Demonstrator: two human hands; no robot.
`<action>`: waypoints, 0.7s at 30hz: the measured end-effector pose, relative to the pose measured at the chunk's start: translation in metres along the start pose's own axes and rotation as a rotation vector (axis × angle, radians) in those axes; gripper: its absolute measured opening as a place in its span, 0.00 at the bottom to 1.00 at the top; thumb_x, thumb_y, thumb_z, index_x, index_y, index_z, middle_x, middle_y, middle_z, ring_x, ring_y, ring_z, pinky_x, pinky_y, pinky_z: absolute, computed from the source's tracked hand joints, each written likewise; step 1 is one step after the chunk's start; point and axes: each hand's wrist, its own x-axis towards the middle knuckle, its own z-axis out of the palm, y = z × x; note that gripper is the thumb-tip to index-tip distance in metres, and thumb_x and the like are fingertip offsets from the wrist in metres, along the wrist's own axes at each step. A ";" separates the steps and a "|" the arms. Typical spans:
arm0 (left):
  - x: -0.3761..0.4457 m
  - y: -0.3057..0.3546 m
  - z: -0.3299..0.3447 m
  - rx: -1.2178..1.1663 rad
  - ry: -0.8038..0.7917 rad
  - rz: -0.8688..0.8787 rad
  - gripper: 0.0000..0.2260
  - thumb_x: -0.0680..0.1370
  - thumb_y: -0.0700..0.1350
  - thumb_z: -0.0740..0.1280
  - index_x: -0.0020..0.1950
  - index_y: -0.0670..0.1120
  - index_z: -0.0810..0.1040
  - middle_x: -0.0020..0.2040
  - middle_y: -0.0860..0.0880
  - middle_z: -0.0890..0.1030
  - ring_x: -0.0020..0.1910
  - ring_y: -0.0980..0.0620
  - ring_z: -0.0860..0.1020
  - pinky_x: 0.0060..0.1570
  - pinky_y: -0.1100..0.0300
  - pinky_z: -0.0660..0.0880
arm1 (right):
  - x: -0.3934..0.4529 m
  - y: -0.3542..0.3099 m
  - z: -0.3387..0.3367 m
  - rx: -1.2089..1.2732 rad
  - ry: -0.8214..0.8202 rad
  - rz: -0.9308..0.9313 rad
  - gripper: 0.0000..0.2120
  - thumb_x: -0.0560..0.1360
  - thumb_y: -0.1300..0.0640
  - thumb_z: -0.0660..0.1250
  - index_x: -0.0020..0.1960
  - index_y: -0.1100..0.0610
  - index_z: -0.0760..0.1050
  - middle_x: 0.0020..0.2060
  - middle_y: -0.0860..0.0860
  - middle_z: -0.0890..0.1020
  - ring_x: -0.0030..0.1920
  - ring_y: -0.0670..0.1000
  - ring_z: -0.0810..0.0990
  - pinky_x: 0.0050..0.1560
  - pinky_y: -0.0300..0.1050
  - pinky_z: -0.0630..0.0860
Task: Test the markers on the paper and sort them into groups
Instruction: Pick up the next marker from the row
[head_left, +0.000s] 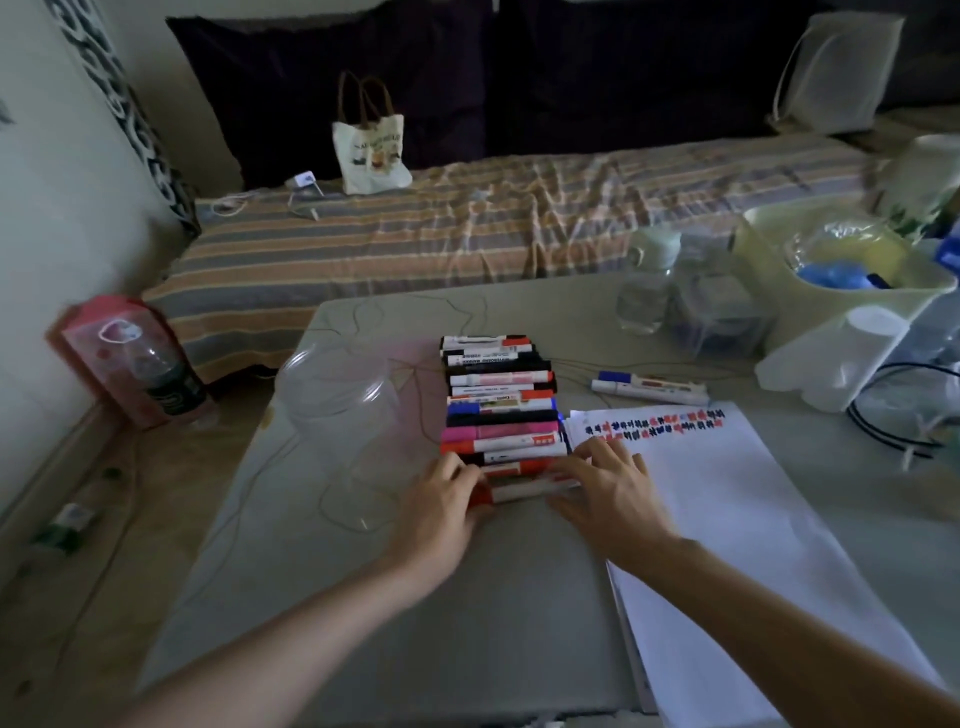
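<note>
A row of several markers (498, 405) lies side by side in the middle of the grey table (363, 597), with red, black, blue and pink caps. My left hand (441, 512) grips the red-capped end of the nearest marker (519, 491). My right hand (608, 488) rests fingers spread on that marker's other end, at the left edge of the white paper stack (753, 545). Red, black and blue test scribbles (660, 423) run along the paper's far edge. Two more markers (644, 387) lie apart beyond the paper.
A clear plastic tub (337, 389) stands left of the marker row. Bottles (649, 280), a clear box (719, 312) and a pale basket (841, 270) crowd the far right. Black cables (883, 415) lie right of the paper. A striped bed (467, 223) is behind the table.
</note>
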 end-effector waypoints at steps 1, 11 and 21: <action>0.000 0.000 0.000 -0.008 0.016 0.009 0.10 0.72 0.45 0.73 0.52 0.46 0.79 0.50 0.50 0.75 0.50 0.47 0.76 0.49 0.51 0.75 | 0.000 0.000 0.002 0.000 0.017 0.003 0.15 0.71 0.47 0.74 0.56 0.49 0.80 0.52 0.52 0.78 0.53 0.55 0.75 0.50 0.53 0.74; 0.003 0.067 -0.055 -1.229 -0.049 -0.476 0.03 0.76 0.38 0.70 0.46 0.45 0.80 0.37 0.53 0.81 0.36 0.61 0.78 0.37 0.68 0.75 | -0.025 -0.009 -0.079 0.169 -0.136 -0.106 0.09 0.79 0.47 0.63 0.57 0.49 0.74 0.44 0.44 0.80 0.39 0.46 0.80 0.40 0.42 0.78; 0.024 0.134 -0.047 -1.909 -0.094 -0.636 0.12 0.83 0.45 0.58 0.55 0.40 0.79 0.51 0.46 0.85 0.54 0.53 0.82 0.56 0.58 0.75 | -0.044 -0.027 -0.084 0.431 -0.003 0.207 0.17 0.82 0.46 0.56 0.44 0.56 0.74 0.28 0.49 0.75 0.27 0.48 0.71 0.29 0.39 0.66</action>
